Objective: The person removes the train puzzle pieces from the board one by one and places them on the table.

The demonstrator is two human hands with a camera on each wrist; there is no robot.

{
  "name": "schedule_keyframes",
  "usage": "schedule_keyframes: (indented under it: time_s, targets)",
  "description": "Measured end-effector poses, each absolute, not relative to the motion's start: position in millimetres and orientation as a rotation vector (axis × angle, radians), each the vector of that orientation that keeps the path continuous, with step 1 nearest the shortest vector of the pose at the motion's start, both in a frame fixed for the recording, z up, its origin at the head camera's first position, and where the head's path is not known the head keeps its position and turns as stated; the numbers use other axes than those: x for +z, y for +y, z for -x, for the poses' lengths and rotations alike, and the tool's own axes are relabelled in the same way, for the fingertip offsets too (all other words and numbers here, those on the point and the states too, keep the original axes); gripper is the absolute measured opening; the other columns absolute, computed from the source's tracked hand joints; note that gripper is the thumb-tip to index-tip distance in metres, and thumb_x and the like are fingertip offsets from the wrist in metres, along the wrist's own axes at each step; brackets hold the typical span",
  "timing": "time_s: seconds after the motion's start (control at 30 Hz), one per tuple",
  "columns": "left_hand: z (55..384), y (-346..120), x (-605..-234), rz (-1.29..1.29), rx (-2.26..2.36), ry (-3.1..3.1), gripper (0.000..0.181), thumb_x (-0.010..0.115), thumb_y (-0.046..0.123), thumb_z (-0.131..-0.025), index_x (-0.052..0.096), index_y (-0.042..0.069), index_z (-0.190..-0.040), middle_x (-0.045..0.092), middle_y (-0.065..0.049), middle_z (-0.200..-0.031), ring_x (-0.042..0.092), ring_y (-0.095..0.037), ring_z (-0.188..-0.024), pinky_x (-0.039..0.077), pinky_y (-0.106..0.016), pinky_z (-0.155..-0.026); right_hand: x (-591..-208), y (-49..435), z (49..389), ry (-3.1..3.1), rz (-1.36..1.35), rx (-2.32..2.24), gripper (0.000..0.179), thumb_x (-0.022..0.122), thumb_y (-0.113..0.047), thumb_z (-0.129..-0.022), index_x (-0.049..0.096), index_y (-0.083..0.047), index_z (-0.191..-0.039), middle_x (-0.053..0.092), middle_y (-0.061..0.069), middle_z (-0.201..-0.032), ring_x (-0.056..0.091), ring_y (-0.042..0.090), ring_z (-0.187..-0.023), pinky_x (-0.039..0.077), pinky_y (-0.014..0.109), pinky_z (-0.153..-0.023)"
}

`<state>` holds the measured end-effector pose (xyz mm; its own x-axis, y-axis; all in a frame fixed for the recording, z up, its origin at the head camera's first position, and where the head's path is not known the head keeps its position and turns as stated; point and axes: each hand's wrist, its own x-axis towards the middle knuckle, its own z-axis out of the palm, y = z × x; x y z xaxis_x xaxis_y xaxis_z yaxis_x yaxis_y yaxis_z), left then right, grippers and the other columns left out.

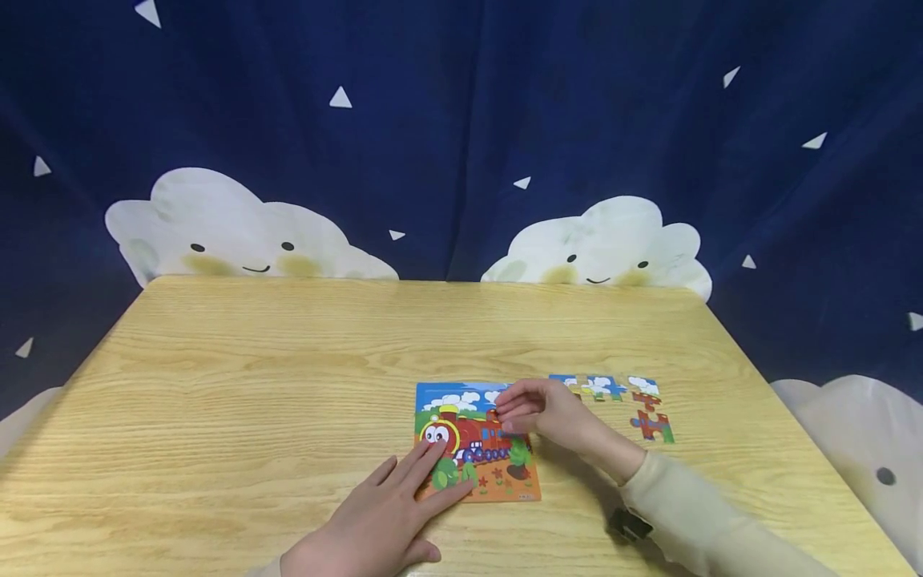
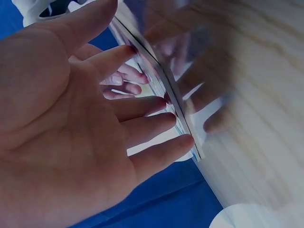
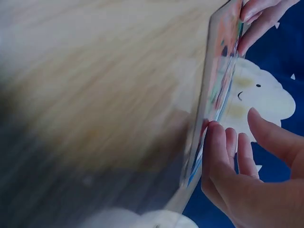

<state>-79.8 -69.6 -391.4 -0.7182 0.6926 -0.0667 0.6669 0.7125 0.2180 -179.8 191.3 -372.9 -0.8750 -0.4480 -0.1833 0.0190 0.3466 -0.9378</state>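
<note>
A jigsaw puzzle (image 1: pixel 513 487) with a red cartoon train lies on the wooden table, its picture largely filled in. My left hand (image 1: pixel 382 513) rests on its lower left part with spread, straight fingers; in the left wrist view those fingertips touch the board (image 2: pixel 166 83). At the upper right of the picture is my right hand (image 1: pixel 551 413), its fingers bent slightly. Seen from the right wrist, the fingertips of this hand (image 3: pixel 251 178) touch the puzzle's face (image 3: pixel 223 61), and the thumb stands apart with no piece visible between. The right hand hides the picture's upper right corner.
Right of the puzzle lie several loose pieces: sky pieces (image 1: pixel 604 388), a cloud piece (image 1: pixel 644 385) and a red and green piece (image 1: pixel 654 426). The table (image 1: pixel 252 385) reaches back to a dark blue curtain (image 1: pixel 433 120) printed with clouds.
</note>
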Motion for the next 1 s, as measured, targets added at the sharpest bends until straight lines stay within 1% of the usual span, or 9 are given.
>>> schedule_keyframes:
  time_s: [0.17,0.3,0.4,0.6,0.73,0.83,0.9,1.0]
  targets:
    - [79.4,-70.7,-392.4,-1.127,0.255,2.801,0.070,0.063,0.056,-0.084,0.047,0.033,-0.147,0.031,-0.019,-0.155,0.030,-0.036,-0.142,0.044,-0.054,-0.097,-374.2,181.7,179.2,2.191,0.363,-1.542,0.028,0.070,0.004,-0.087,0.063,0.011,-0.113,0.069,0.020,-0.104,0.068,0.029,-0.096,0.054,0.029,-0.081]
    - [79.6,-69.8,-392.9,-1.130,0.221,2.825,0.069,0.065,0.054,-0.084,0.047,0.034,-0.147,0.033,-0.019,-0.154,0.032,-0.035,-0.141,0.045,-0.053,-0.096,-375.0,179.5,179.8,2.181,0.359,-1.560,0.028,0.069,0.005,-0.087,0.062,0.012,-0.114,0.068,0.021,-0.105,0.068,0.030,-0.097,0.055,0.029,-0.080]
    - [79.8,-69.2,-393.1,-1.112,0.208,2.819,0.068,0.065,0.054,-0.084,0.046,0.035,-0.147,0.034,-0.018,-0.154,0.031,-0.034,-0.142,0.045,-0.052,-0.097,-374.9,178.6,180.8,2.190,0.376,-1.565,0.028,0.069,0.006,-0.087,0.062,0.013,-0.113,0.068,0.023,-0.106,0.068,0.032,-0.098,0.055,0.029,-0.081]
    - [79.7,-68.4,-392.5,-1.107,0.198,2.816,0.068,0.065,0.054,-0.085,0.046,0.035,-0.147,0.035,-0.017,-0.154,0.031,-0.033,-0.142,0.045,-0.052,-0.096,-374.9,176.9,182.2,2.180,0.368,-1.566,0.028,0.068,0.006,-0.087,0.062,0.013,-0.114,0.068,0.023,-0.106,0.068,0.031,-0.096,0.055,0.029,-0.080]
    - [79.6,-68.2,-392.6,-1.121,0.196,2.827,0.068,0.065,0.053,-0.085,0.046,0.035,-0.147,0.035,-0.017,-0.154,0.031,-0.033,-0.142,0.046,-0.052,-0.095,-375.8,176.0,181.7,2.169,0.343,-1.600,0.031,0.066,0.009,-0.087,0.060,0.013,-0.117,0.066,0.024,-0.111,0.068,0.031,-0.096,0.056,0.030,-0.079]
    - [79.2,-68.0,-392.5,-1.121,0.199,2.832,0.068,0.065,0.053,-0.085,0.046,0.035,-0.147,0.035,-0.017,-0.154,0.031,-0.033,-0.142,0.046,-0.052,-0.095,-375.8,173.3,180.5,2.180,0.338,-1.617,0.033,0.066,0.009,-0.087,0.060,0.013,-0.119,0.067,0.023,-0.112,0.069,0.029,-0.094,0.056,0.031,-0.079]
    - [79.0,-68.0,-393.0,-1.116,0.203,2.831,0.067,0.065,0.053,-0.085,0.046,0.035,-0.147,0.035,-0.017,-0.154,0.030,-0.032,-0.143,0.046,-0.052,-0.096,-375.6,170.2,179.8,2.198,0.340,-1.613,0.034,0.067,0.009,-0.086,0.061,0.012,-0.119,0.068,0.021,-0.109,0.069,0.026,-0.091,0.056,0.031,-0.077]
    - [78.9,-67.8,-393.1,-1.109,0.202,2.828,0.068,0.065,0.054,-0.085,0.046,0.036,-0.147,0.035,-0.017,-0.154,0.030,-0.032,-0.143,0.046,-0.052,-0.095,-376.5,165.9,179.3,2.286,0.385,-1.549,0.029,0.070,0.007,-0.085,0.067,0.008,-0.114,0.070,0.015,-0.097,0.067,0.022,-0.082,0.056,0.027,-0.071]
